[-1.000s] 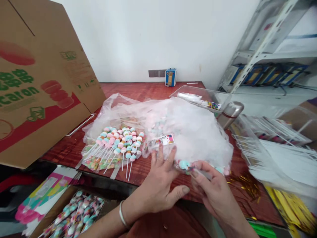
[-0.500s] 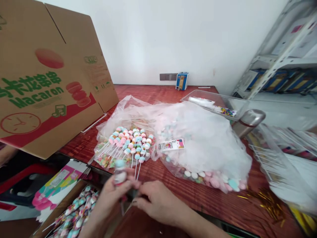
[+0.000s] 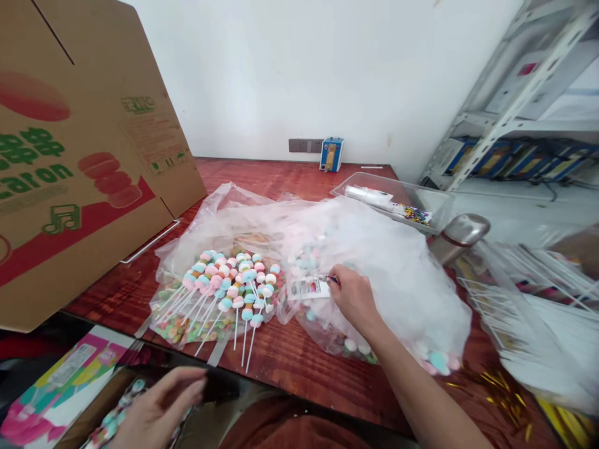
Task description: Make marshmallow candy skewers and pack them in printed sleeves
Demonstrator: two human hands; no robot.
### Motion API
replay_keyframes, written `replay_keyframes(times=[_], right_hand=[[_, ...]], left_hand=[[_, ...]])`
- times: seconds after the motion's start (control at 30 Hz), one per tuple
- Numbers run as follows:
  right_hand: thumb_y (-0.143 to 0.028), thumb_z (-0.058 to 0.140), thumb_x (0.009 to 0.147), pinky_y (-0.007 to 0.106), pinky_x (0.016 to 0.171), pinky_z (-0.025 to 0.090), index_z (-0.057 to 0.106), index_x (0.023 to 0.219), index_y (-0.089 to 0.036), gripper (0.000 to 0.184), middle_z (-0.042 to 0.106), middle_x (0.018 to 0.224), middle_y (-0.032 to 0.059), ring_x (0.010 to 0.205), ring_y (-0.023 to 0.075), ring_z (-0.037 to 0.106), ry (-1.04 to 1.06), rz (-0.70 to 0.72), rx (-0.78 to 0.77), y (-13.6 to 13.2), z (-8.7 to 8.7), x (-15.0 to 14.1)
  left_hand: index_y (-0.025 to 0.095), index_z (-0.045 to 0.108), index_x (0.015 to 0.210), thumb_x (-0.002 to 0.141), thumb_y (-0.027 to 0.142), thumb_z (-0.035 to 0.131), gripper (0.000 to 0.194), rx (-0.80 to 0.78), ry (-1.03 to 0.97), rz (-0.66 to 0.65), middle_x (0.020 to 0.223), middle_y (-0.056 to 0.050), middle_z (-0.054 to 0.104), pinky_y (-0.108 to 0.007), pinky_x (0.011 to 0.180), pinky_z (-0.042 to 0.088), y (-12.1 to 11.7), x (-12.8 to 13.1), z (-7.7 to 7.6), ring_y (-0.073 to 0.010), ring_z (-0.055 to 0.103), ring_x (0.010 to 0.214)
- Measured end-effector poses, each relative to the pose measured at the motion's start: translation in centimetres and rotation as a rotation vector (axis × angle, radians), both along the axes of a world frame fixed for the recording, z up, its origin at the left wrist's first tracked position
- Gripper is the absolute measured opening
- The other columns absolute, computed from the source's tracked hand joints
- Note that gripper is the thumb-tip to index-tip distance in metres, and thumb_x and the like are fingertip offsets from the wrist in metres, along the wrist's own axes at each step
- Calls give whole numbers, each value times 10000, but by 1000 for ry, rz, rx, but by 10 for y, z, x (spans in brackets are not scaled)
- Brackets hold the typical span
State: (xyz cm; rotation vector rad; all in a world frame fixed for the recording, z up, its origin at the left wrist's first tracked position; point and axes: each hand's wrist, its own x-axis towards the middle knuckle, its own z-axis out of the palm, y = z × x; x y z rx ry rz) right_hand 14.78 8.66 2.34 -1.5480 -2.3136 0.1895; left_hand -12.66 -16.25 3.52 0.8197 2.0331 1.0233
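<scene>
My right hand (image 3: 353, 296) reaches over the plastic bags, with thumb and fingers pinched at the right end of a white printed label (image 3: 309, 288). That label lies on a clear bag of pastel candies (image 3: 306, 255). My left hand (image 3: 161, 405) is low at the left, slightly blurred, its fingers stretched and loosely curved with nothing visible in them. Beneath it is a box of wrapped candy skewers (image 3: 112, 424), partly hidden by the hand. Unwrapped marshmallow-like candy skewers (image 3: 234, 284) lie in a heap on a bag of coloured rings (image 3: 182, 330).
A big cardboard carton (image 3: 103, 137) stands at the left on the red-brown table (image 3: 299, 352). Behind the bags is a clear plastic tray (image 3: 435, 206), with a steel flask (image 3: 461, 236) to its right. White sticks (image 3: 491, 312) and gold tinsel (image 3: 503, 396) lie at the right.
My hands were together at the table's front edge around a wrapped candy skewer. Now they are apart: the right has reached to the label, the left has moved down left, and the skewer is gone from view.
</scene>
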Motion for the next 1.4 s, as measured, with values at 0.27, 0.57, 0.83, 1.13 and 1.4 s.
replay_keyframes(times=[0.27, 0.57, 0.83, 1.13, 1.4], right_hand=[[-200, 433, 965, 362, 845, 398, 643, 1195, -202, 311, 604, 1338, 127, 1135, 249, 585, 2, 16, 57, -2, 3, 23], [-266, 515, 943, 282, 789, 482, 686, 1014, -226, 189, 721, 980, 31, 886, 180, 649, 634, 115, -195, -25, 43, 68], [-387, 620, 878, 258, 616, 454, 648, 868, -210, 179, 664, 730, 7, 682, 170, 590, 812, -80, -267, -44, 32, 76], [-452, 522, 930, 216, 480, 281, 450, 589, -208, 426, 323, 526, -73, 499, 98, 335, 674, -157, -87, -63, 26, 62], [-406, 480, 969, 223, 541, 277, 402, 599, -203, 430, 370, 548, -58, 537, 107, 374, 516, -61, 67, -69, 18, 61]], left_hand=[[142, 719, 1027, 849, 440, 634, 358, 61, -999, -589, 1021, -151, 714, -307, 758, 519, 130, 150, -11, -197, 694, 825], [201, 705, 915, 758, 266, 776, 184, 464, -1663, -145, 1021, -37, 700, -342, 943, 482, 201, 212, -24, -166, 632, 999], [130, 687, 754, 630, 244, 858, 240, 473, -1212, -52, 730, -14, 676, -228, 669, 494, 197, 210, -8, -98, 606, 666], [133, 595, 658, 530, 346, 902, 395, 480, -1045, 103, 567, 37, 582, -193, 536, 438, 190, 206, -5, -64, 505, 514], [140, 599, 793, 627, 361, 860, 380, 360, -1291, 15, 628, 40, 585, -195, 469, 434, 179, 205, -10, -63, 499, 486]])
